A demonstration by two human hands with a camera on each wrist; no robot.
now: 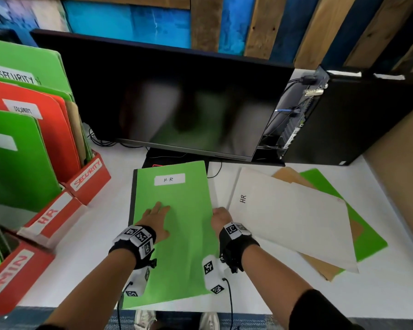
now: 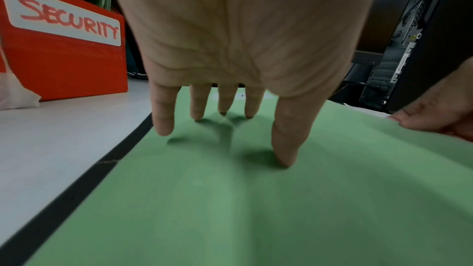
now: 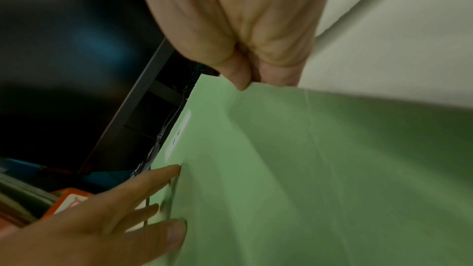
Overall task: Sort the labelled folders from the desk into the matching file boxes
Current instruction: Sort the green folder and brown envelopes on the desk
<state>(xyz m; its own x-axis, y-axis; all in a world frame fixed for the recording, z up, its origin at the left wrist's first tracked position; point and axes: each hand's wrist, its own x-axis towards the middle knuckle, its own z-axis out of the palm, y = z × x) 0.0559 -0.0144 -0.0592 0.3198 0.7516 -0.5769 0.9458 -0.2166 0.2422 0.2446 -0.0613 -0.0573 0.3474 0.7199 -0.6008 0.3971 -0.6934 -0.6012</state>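
The green folder (image 1: 174,225) labelled HR lies flat on the desk (image 1: 93,234) before the monitor (image 1: 177,98); it looks light, thin and floppy, already bowing, so I would support both long edges. The left hand (image 1: 156,221) presses it with straight, spread fingers (image 2: 197,106); the right hand (image 1: 221,216) pinches its right edge, and the HR box (image 1: 50,216) stands well to the left.

Green folder (image 1: 181,234) with black spine, white label; white folder (image 1: 289,217) beside; tan folder (image 1: 289,175) beneath; 3 red file boxes (image 1: 88,181), white labels, red lettering.
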